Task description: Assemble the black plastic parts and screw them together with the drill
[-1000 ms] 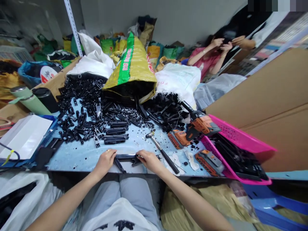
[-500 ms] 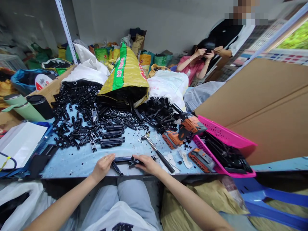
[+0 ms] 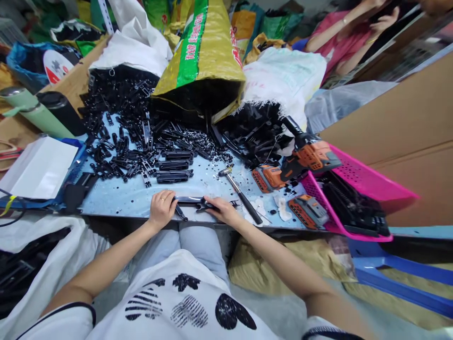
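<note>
My left hand [image 3: 162, 208] and my right hand [image 3: 221, 210] rest at the near edge of the blue table [image 3: 123, 200]. Between them lies a long black plastic part [image 3: 191, 201]. Each hand grips one end of it, with the fingers curled over it. A small black arm sticks out under the part near my left hand. A ring shows on my left hand. A hammer [image 3: 239, 193] lies just right of my right hand.
Heaps of black plastic parts [image 3: 134, 137] spill from a yellow sack [image 3: 203, 61] and white sacks. An orange drill [image 3: 300, 158] and its battery [image 3: 307, 212] lie beside a pink basket [image 3: 368, 182]. Bottles [image 3: 38, 113] stand at left. Another person in pink [image 3: 350, 33] sits behind.
The view has tilted down and nearer to my lap. My hands stay on the black part, which has hardly shifted on the table.
</note>
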`<state>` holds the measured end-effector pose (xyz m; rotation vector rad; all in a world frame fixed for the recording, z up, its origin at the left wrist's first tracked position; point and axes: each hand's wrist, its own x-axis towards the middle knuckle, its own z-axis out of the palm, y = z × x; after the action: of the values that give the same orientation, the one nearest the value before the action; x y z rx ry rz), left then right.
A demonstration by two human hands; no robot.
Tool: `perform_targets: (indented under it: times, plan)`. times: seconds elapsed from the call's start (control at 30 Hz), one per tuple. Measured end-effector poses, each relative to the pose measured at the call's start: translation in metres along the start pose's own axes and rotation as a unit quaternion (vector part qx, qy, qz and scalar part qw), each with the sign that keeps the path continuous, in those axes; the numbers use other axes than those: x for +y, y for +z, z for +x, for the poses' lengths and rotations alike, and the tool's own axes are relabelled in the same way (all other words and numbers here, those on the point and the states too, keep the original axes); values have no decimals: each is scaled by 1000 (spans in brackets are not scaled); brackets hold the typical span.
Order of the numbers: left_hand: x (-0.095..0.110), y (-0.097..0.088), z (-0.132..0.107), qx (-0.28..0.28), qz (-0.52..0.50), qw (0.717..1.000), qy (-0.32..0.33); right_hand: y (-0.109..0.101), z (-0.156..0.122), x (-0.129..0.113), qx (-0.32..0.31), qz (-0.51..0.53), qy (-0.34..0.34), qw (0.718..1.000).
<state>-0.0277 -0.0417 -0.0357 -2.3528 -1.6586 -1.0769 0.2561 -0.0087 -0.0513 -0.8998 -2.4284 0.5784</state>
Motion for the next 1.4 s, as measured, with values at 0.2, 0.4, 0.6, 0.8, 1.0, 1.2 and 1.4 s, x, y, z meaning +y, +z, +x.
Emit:
perform_targets:
  times: [0.2, 0.4, 0.6, 0.8, 1.0, 1.2, 1.4]
  plan:
    - [-13, -12, -4, -27, 65, 995, 71, 0, 0, 4, 12, -41, -30, 999]
    - [9, -13, 11, -107, 79, 986, 96, -1, 2, 9, -10, -61, -41, 997]
    - [45, 26, 36, -273, 16, 958, 87, -3, 1, 15, -27, -80, -57, 995]
    - [47, 37, 35, -271, 16, 961, 46, -18, 15, 27, -112, -125, -119, 979]
    - [57, 22, 32, -279, 53, 957, 63, -17, 21, 20, -108, -196, -97, 970]
    - [35, 9, 30, -307, 118, 936, 128, -26, 18, 23, -47, -328, -14, 943]
    - [15, 10, 35, -289, 55, 945, 145, -30, 24, 13, -24, -330, -30, 943]
